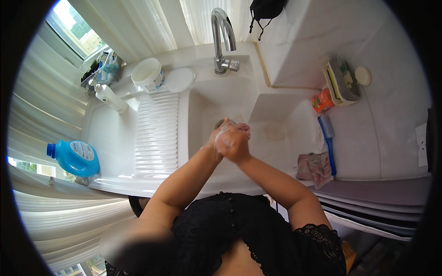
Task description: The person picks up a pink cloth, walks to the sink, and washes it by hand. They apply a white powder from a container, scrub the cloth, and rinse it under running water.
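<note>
My left hand [220,138] and my right hand [237,141] are pressed together over the white sink basin [202,106], covered in soapy lather. The fingers wrap around each other and hold no object. They hover just in front of the drain [223,122], which they partly hide. The chrome tap [223,37] stands at the back of the basin, and no water is visibly running from it.
A ribbed draining board [156,131] lies left of the basin, with a white tub [148,74], its lid [179,79] and a white pump bottle [109,96] behind it. A blue detergent jug [73,157] sits far left. Right: blue brush [328,138], pink cloth [314,166], orange container [322,101], sponge tray [341,82].
</note>
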